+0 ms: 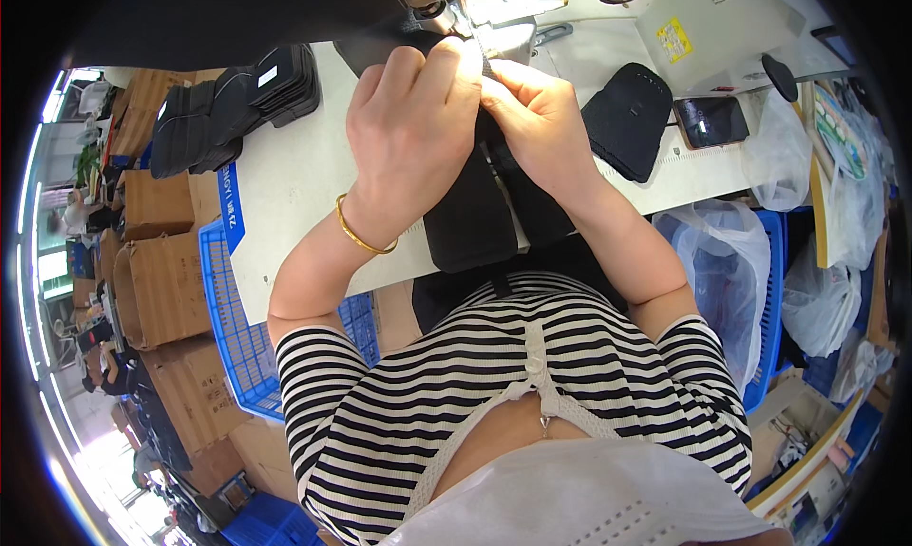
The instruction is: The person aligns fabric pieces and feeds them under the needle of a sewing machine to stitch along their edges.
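Under the sewing machine's needle area (pixel 439 14), at the top middle, both my hands are close together on a black fabric piece (pixel 470 225). My left hand (pixel 416 133) is closed, its curled fingers pressed on the fabric right by the presser foot; its fingertips are partly hidden. Beside it, my right hand (pixel 540 119) pinches a textured black edge of the fabric between thumb and fingers. Two padded black panels of the piece hang below my hands over the table's front edge, toward my lap.
Stacked black pieces (pixel 285 83) lie on the table's left; shaped black panels (pixel 627 119) and a phone (pixel 711 122) lie right. A small metal tool (pixel 553 34) is behind. Blue baskets (pixel 223 328) flank the table, the right one lined with a plastic bag (pixel 717 271). Cardboard boxes (pixel 171 290) stand left.
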`<state>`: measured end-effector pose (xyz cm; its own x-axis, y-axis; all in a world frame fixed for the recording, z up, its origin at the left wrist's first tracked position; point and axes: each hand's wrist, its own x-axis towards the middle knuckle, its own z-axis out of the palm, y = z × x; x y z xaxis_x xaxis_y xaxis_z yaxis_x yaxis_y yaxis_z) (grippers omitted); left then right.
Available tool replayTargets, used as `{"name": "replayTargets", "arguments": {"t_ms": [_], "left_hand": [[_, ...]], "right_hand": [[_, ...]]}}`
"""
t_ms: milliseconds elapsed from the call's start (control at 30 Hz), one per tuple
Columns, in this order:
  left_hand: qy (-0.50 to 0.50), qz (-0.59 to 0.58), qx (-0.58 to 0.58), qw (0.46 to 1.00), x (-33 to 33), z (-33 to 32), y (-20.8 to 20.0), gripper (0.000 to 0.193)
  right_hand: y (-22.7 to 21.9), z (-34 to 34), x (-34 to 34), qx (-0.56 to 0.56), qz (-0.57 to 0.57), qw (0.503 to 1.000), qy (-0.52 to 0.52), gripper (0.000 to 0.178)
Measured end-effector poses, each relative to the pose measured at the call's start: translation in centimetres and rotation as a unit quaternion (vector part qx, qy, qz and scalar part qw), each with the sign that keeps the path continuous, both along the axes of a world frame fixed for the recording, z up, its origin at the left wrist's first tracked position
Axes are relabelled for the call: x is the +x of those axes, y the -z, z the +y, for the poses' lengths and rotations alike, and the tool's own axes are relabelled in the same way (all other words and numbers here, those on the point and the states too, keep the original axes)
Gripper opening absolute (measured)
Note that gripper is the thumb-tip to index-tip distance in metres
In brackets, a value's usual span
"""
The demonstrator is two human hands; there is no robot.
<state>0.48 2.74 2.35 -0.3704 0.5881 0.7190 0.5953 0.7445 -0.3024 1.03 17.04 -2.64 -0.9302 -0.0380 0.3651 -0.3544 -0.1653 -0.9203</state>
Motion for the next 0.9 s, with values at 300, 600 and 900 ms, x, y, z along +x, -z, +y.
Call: {"name": "replayTargets", "arguments": {"t_ms": [300,600,900], "left_hand": [[0.128,-0.17,0.167,0.963,1.5,-2.0,-0.7,0.046],[0.166,-0.6,0.666,0.412,-1.7,-3.1,1.7,0.049],[-0.042,-0.552,0.545,0.63,-19.6,-8.7,2.8,0.044]], "right_hand": [[-1.4,-0.1,0.5,0.011,-0.026,0.999,-0.015,0.022],[0.0,0.8,0.6,-0.016,-0.076,0.994,-0.082,0.026],[2.0,1.1,2.4,0.155,-0.005,0.988,-0.018,0.024]]}}
